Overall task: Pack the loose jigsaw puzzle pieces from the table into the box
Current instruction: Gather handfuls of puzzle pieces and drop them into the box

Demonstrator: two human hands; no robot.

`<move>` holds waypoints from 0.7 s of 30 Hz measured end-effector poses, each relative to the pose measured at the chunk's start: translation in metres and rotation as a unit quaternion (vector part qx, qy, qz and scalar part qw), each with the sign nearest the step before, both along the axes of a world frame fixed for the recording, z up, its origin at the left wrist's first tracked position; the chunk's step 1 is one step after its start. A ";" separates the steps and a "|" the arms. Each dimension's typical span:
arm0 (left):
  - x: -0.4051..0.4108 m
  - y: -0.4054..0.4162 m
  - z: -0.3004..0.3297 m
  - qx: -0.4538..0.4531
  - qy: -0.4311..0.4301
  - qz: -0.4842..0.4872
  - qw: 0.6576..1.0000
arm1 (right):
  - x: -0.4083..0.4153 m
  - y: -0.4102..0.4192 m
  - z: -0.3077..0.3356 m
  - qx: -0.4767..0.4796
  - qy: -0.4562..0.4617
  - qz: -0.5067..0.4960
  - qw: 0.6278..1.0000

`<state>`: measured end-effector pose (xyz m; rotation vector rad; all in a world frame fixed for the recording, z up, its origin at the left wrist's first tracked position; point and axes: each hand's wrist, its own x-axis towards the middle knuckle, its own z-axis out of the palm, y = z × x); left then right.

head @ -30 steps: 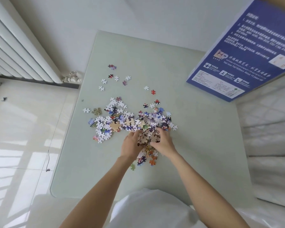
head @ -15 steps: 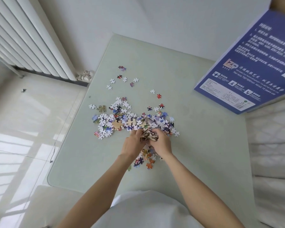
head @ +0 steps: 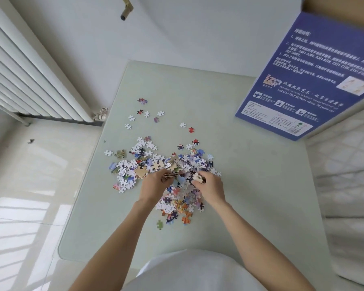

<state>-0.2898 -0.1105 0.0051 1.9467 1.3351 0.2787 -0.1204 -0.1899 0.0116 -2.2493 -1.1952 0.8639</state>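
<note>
Loose puzzle pieces point(head: 156, 164) lie heaped near the middle of the table point(head: 250, 185), toward its left edge, with a few strays scattered toward the far edge. The left hand point(head: 153, 186) is clenched on a small stack of pieces. The right hand point(head: 211, 185) grips several more. The blue box point(head: 315, 76) stands tilted at the far right corner.

The person's 2 forearms were bare from the hands back to the frame's lower edge, with no sleeves, watch or rings in view on the left hand point(head: 153, 186) or right hand point(head: 211, 189). Behind and between them showed a plain white garment point(head: 189, 271).
</note>
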 end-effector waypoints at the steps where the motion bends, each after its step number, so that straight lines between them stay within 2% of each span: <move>1: -0.002 0.001 0.001 0.004 -0.008 -0.011 1.000 | 0.002 0.000 0.001 0.001 0.001 0.004 1.000; 5: -0.007 0.000 0.008 0.025 -0.032 -0.040 0.998 | 0.011 -0.003 0.003 0.007 -0.008 0.035 0.999; 13: -0.018 0.000 0.023 0.043 -0.040 0.001 0.998 | 0.024 -0.007 0.018 0.034 0.021 0.063 0.997; 17: -0.001 0.005 0.047 0.021 -0.094 0.036 0.995 | 0.038 -0.009 0.053 0.074 0.087 0.033 0.993; 21: 0.045 0.017 0.086 0.002 -0.158 0.014 0.987 | 0.085 -0.010 0.124 0.172 0.114 0.018 0.978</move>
